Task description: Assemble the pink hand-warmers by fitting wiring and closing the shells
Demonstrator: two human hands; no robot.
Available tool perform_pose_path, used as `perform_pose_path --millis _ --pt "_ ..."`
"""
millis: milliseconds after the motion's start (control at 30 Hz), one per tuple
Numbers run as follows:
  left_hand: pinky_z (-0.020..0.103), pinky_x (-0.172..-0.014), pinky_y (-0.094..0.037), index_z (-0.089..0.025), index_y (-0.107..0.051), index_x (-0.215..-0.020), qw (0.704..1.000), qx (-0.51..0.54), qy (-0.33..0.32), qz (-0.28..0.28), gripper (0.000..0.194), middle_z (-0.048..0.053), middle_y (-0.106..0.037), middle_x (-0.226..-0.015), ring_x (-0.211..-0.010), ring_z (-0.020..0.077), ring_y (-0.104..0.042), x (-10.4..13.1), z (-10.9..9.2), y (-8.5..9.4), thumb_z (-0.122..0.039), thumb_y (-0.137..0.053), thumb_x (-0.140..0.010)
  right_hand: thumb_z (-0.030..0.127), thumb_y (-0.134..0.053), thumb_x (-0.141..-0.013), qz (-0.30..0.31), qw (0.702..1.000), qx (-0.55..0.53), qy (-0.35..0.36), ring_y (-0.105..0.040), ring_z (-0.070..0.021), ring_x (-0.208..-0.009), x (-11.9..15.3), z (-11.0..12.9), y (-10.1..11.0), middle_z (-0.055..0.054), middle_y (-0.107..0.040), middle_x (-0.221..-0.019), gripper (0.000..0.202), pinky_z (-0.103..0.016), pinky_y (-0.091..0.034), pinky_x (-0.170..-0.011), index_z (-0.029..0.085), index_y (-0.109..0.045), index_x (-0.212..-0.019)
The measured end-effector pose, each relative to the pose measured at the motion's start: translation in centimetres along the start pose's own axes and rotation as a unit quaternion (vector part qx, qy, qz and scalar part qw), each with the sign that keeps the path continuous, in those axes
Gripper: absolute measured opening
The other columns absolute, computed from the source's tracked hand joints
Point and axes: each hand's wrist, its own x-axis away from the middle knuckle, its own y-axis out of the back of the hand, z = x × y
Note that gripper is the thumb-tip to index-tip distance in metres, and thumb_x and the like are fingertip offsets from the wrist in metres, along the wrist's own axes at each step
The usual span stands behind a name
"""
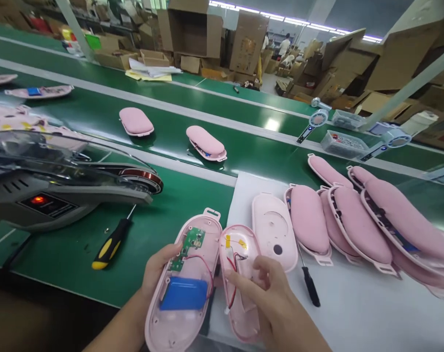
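Note:
My left hand (155, 274) grips the left edge of an open pink shell half (178, 327), thumb over its rim. Inside that shell are a green circuit board (197, 238), a blue battery pack (185, 294) and a thin red wire. Beside it, tilted up, is a smaller pink shell half (240, 323) with yellow tape pieces and red and black wires (233, 271). My right hand (271, 293) holds this smaller shell by its right side, fingers bent over the inside near the wires. Whether the fingertips pinch a wire is unclear.
A yellow-black screwdriver (114, 244) lies left, by a grey machine (60, 195) with a red light. A black screwdriver (310, 288), a flat pink shell (273, 225) and several pink padded cases (309, 220) lie right. Behind runs a green conveyor belt (166, 127) carrying more pink cases.

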Motion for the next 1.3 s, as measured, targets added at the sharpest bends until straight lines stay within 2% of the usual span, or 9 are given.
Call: perform_pose_path --millis 100,267,533,667,767,833,967,1100,1300 --pt "0.038 -0.058 -0.053 0.000 -0.070 -0.101 0.997 -0.022 0.070 0.028 0.045 0.018 -0.075 -0.075 -0.062 0.0317 -0.070 -0.3 0.0 0.1 -0.036 -0.055 -0.079 -0.004 -0.037 -0.079 0.052 0.998 0.018 -0.005 -0.059 -0.0187 -0.092 -0.7 0.0 0.9 -0.010 -0.049 -0.110 0.055 -0.029 -0.056 -0.069 0.031 -0.064 -0.111" --pt "0.037 -0.057 -0.053 -0.001 -0.073 -0.092 0.998 -0.018 0.049 0.018 0.038 0.016 -0.074 -0.067 -0.061 0.0316 -0.070 -0.4 -0.1 -0.2 -0.031 -0.055 -0.079 0.000 -0.041 -0.083 0.092 0.995 0.009 0.025 -0.057 -0.0181 -0.085 -1.8 -0.6 1.2 -0.008 -0.052 -0.102 0.038 -0.029 -0.054 -0.066 0.027 -0.067 -0.092" --pt "0.029 -0.056 -0.050 -0.002 -0.074 -0.079 0.998 -0.030 0.049 0.018 0.036 0.017 -0.073 -0.066 -0.057 0.0238 -0.068 -0.2 0.3 -0.6 -0.035 -0.059 -0.077 0.002 -0.044 -0.086 0.018 0.988 -0.115 0.102 -0.060 -0.0100 -0.073 -4.3 -0.3 0.3 -0.004 -0.060 -0.092 0.022 -0.019 -0.050 -0.062 0.020 -0.056 -0.078" --pt "0.031 -0.057 -0.049 -0.003 -0.073 -0.081 0.998 -0.045 0.027 0.039 0.039 0.015 -0.073 -0.068 -0.057 0.0232 -0.066 -0.4 0.6 0.0 -0.039 -0.062 -0.073 0.005 -0.043 -0.085 0.112 0.971 -0.210 0.000 -0.061 -0.0093 -0.068 -5.8 0.6 0.1 0.001 -0.066 -0.083 0.018 -0.018 -0.046 -0.057 0.022 -0.047 -0.080" --pt "0.029 -0.057 -0.048 -0.002 -0.073 -0.085 0.996 -0.063 0.022 0.062 0.041 0.014 -0.072 -0.068 -0.056 0.0212 -0.064 -0.6 0.7 0.3 -0.040 -0.062 -0.074 0.018 -0.048 -0.088 0.164 0.934 -0.289 -0.127 -0.046 -0.0082 -0.052 -6.7 1.1 0.1 0.007 -0.048 -0.061 0.013 -0.018 -0.038 -0.047 0.023 -0.043 -0.076" --pt "0.030 -0.059 -0.048 -0.003 -0.073 -0.085 0.995 -0.058 0.019 0.081 0.040 0.014 -0.073 -0.070 -0.058 0.0214 -0.065 -0.8 0.8 0.5 -0.040 -0.062 -0.074 0.028 -0.052 -0.088 0.183 0.902 -0.347 -0.181 -0.038 -0.0074 -0.050 -7.3 1.4 0.3 0.009 -0.039 -0.060 0.020 -0.018 -0.034 -0.045 0.023 -0.039 -0.073" --pt "0.030 -0.060 -0.050 -0.006 -0.073 -0.078 0.991 -0.030 0.024 0.131 0.037 0.013 -0.072 -0.066 -0.058 0.0215 -0.065 -1.1 0.7 0.4 -0.041 -0.068 -0.069 0.035 -0.067 -0.079 0.217 0.824 -0.468 -0.236 -0.033 -0.0045 -0.050 -8.7 1.5 0.6 0.009 -0.037 -0.065 0.036 -0.017 -0.028 -0.044 0.022 -0.035 -0.069" --pt "0.029 -0.071 -0.048 -0.008 -0.072 -0.074 0.988 -0.025 0.006 0.152 0.025 0.008 -0.070 -0.061 -0.061 0.0190 -0.065 -0.2 0.0 -0.6 -0.032 -0.067 -0.073 0.042 -0.076 -0.072 0.254 0.753 -0.555 -0.244 -0.030 -0.0043 -0.052 -9.4 1.1 0.6 0.008 -0.039 -0.066 0.046 -0.017 -0.024 -0.045 0.021 -0.036 -0.068" --pt "0.026 -0.063 -0.047 -0.009 -0.072 -0.069 0.995 -0.012 -0.014 0.102 0.022 0.008 -0.070 -0.063 -0.061 0.0173 -0.063 -0.4 0.1 -0.6 -0.032 -0.071 -0.069 0.039 -0.075 -0.076 0.310 0.728 -0.584 -0.180 -0.039 -0.0072 -0.063 -9.1 -0.1 0.3 0.003 -0.045 -0.079 0.037 -0.020 -0.031 -0.053 0.020 -0.044 -0.073"
